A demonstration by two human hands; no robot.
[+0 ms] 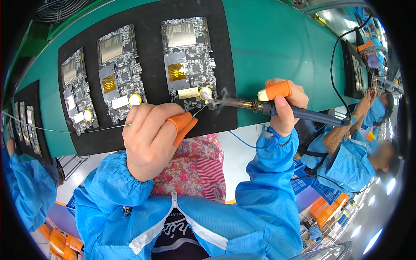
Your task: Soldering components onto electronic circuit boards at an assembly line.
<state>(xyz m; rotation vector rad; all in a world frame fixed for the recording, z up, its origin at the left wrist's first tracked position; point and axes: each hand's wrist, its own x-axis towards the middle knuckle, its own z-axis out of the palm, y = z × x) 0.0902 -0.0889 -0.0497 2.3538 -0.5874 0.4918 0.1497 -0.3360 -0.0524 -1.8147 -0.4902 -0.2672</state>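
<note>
My right hand [286,106] is closed around the dark blue handle of a soldering iron [303,115], an orange finger cot on one finger. The iron's tip meets the lower right edge of the nearest circuit board [195,65], beside a round coin cell [205,93], and a wisp of smoke rises there. My left hand [151,134], with orange finger cots too, pinches a thin solder wire [99,130]. The wire's end reaches toward the iron's tip, and its tail runs off to the left. This board carries a silver metal shield and a gold tape patch.
Two similar circuit boards [119,71] [78,89] lie left on the same black mat [147,52] over a green bench [268,43]. The iron's black cable [333,65] loops up at right. More boards on mats and people in blue smocks [342,160] are on both sides.
</note>
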